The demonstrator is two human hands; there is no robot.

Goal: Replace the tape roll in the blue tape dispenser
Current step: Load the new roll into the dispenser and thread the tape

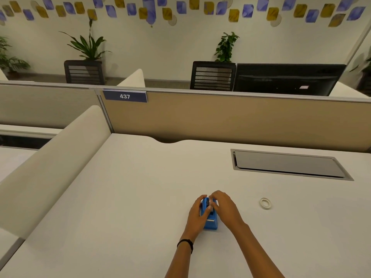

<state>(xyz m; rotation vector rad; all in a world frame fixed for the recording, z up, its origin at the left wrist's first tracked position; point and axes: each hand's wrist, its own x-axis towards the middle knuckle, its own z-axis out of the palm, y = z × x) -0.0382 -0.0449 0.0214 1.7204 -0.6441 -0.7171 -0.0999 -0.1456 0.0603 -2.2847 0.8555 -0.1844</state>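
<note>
The blue tape dispenser point(210, 222) stands on the white desk point(130, 197), near the front middle. My left hand point(197, 214) wraps around its left side and holds it. My right hand point(225, 207) covers its top right, with the fingertips at the roll slot, where a dark part shows between the fingers. What sits in the slot is mostly hidden. A white tape roll point(265, 203) lies flat on the desk, well to the right of both hands.
A grey cable hatch point(289, 164) is set into the desk at the back right. A tan partition point(220, 119) with a "437" plate closes the far edge. A low cream divider point(50, 167) runs along the left side.
</note>
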